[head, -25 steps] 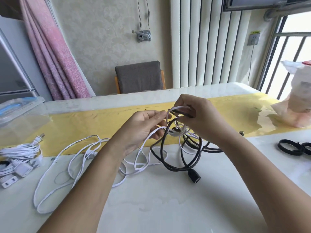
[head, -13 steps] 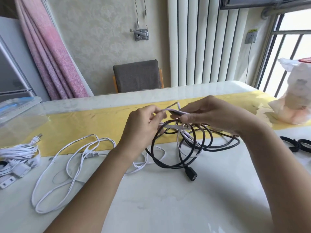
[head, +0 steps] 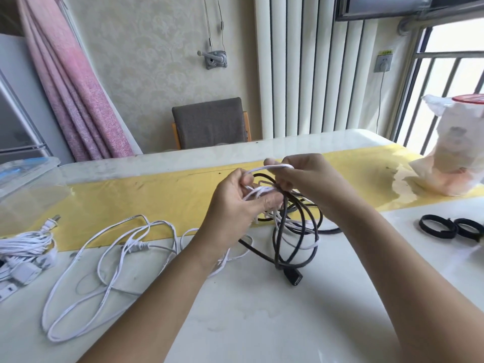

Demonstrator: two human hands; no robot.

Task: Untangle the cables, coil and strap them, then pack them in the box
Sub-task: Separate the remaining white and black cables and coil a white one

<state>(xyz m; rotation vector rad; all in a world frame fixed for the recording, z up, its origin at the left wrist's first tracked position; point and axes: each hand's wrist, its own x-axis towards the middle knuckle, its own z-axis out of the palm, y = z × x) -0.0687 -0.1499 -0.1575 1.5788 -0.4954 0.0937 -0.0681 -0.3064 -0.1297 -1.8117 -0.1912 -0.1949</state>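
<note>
Left hand (head: 235, 203) is pinching white cable (head: 272, 166) strands and right hand (head: 301, 179) is gripping its top loop, both just above the runner's (head: 131, 197) near edge. Black cable (head: 303, 224) is hanging below, interlaced. Risk: tugging apart likely cinches the tangle tighter.

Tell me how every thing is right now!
left hand, gripping white cable.
right hand, pinching white cable.
white cable, tangled with black cable, rest sprawled on table.
black cable, looped, tangled, partly lifted.
white bundle, coiled, on table.
straps, looped, unused.
</note>
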